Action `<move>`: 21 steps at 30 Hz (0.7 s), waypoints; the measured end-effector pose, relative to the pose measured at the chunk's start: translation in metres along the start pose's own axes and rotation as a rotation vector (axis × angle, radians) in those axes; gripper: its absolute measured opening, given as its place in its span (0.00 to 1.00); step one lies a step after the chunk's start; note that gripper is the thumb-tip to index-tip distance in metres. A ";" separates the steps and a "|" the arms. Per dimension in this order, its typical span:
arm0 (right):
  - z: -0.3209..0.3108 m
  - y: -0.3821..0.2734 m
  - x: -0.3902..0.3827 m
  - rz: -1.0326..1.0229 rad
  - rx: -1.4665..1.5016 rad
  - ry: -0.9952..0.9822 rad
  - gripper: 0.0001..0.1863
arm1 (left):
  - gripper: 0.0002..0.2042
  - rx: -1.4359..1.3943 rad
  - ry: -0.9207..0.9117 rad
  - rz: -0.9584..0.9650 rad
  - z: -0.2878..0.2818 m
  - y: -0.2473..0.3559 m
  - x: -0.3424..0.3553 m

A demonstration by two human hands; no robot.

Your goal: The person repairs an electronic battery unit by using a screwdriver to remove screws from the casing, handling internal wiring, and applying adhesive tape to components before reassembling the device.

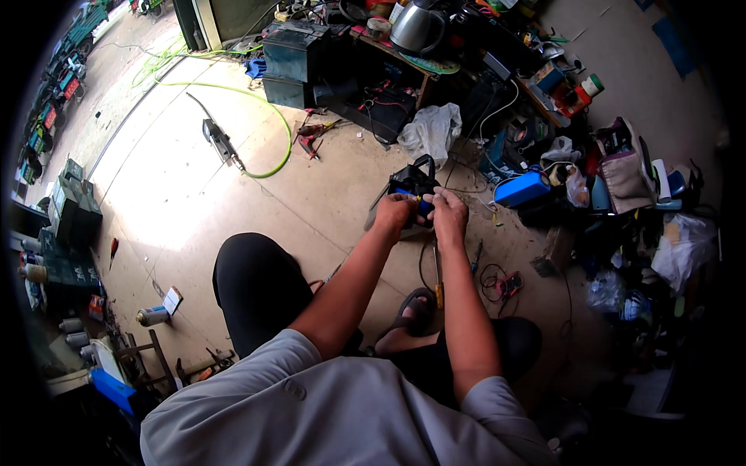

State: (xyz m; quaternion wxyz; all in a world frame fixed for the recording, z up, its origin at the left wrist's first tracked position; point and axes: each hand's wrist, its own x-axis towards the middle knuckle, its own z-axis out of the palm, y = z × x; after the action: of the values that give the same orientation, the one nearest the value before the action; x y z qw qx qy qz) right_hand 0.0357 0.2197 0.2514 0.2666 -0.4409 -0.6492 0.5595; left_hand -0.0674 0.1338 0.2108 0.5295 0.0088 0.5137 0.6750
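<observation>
The black device lies beneath narrowed left fingers and right fingers, hold unclear.

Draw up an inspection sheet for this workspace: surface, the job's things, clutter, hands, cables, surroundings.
Surface: tiled floor, specked with dirt, brightly lit toward the left.
Job's things: black-handled box on the floor; yellow-handled screwdriver lying nearer the person.
Clutter: white plastic bag beyond the box; spray can on its side at left; kettle among crowded items.
Hands: left hand and right hand close together at the box, fingers bent; what they pinch is too small to tell.
Cables: yellow-green hose curving over the floor; wired red meter at right.
Surroundings: parked vehicles outside, upper left.
</observation>
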 end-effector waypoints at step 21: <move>0.008 0.050 0.011 -0.152 -0.167 0.073 0.16 | 0.03 0.155 0.195 0.018 0.014 -0.007 0.010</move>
State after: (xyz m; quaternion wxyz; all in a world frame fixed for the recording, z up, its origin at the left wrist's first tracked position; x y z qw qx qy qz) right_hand 0.0376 0.2242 0.1997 0.2944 -0.4311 -0.7149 0.4652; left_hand -0.0590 0.1502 0.2077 0.4686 -0.0112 0.6133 0.6358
